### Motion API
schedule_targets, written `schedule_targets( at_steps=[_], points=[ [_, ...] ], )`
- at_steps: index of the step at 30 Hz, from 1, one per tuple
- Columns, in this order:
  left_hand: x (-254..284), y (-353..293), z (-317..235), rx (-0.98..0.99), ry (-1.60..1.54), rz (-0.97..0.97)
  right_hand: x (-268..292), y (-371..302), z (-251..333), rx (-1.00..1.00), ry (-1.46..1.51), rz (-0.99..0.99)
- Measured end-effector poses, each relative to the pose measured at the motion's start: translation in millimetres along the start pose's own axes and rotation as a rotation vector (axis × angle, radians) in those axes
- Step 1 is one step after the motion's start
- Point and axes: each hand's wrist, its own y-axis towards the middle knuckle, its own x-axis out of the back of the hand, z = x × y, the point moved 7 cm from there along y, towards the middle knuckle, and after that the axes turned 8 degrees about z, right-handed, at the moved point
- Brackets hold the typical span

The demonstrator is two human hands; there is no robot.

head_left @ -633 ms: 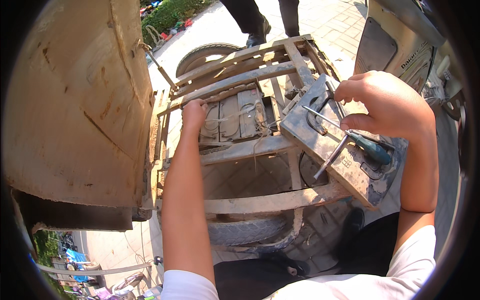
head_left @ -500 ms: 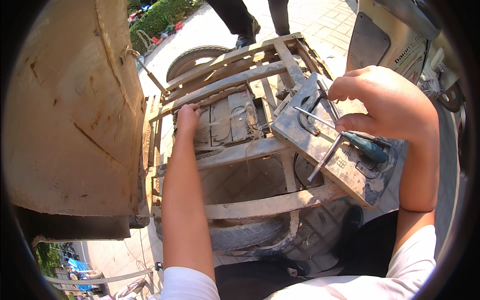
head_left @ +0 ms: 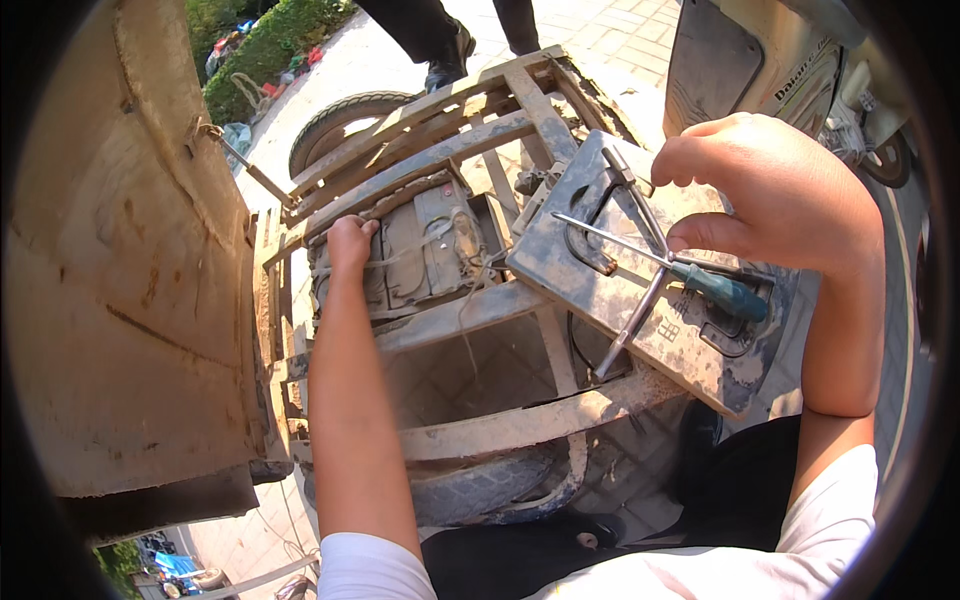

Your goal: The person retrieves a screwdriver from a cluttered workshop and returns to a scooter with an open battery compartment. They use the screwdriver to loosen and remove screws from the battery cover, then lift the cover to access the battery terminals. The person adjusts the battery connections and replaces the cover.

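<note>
My left hand (head_left: 350, 243) reaches into the dirty metal frame (head_left: 500, 425), its fingers curled at the left part of a row of dusty batteries (head_left: 405, 245). What they grip is hidden. A pale strap (head_left: 385, 264) crosses the batteries near that hand. Above a dusty, flat case (head_left: 660, 350) lying tilted on the frame's right side hovers my right hand (head_left: 775, 195), thumb and fingers apart, nothing between them. Beneath it on the case rest a three-armed socket wrench (head_left: 633, 322) and a screwdriver (head_left: 725, 290) with a teal handle, its shaft crossing the wrench.
A large rusty panel (head_left: 130, 300) stands up at the left, with a thin rod (head_left: 255, 175) joining it to the frame. Wheels (head_left: 345, 120) show beyond and below the frame. Another person's legs (head_left: 420, 40) are at the far side; a scooter body (head_left: 740, 70) stands at right.
The view has shifted, so the frame sits further left and lower left. My right hand has lifted slightly off the tools, thumb and fingers wider apart. My left hand stays at the batteries.
</note>
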Motion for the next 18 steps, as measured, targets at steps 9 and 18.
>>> schedule_targets(
  at_steps=[9, 18],
  points=[
    [6, -4, -4, -0.086, -0.061, -0.044, -8, 13, -8, 0.000, 0.020, 0.008],
    [10, -8, -13, -0.088, -0.037, -0.029, -10, 18, -11, 0.006, 0.024, 0.018]
  ],
)
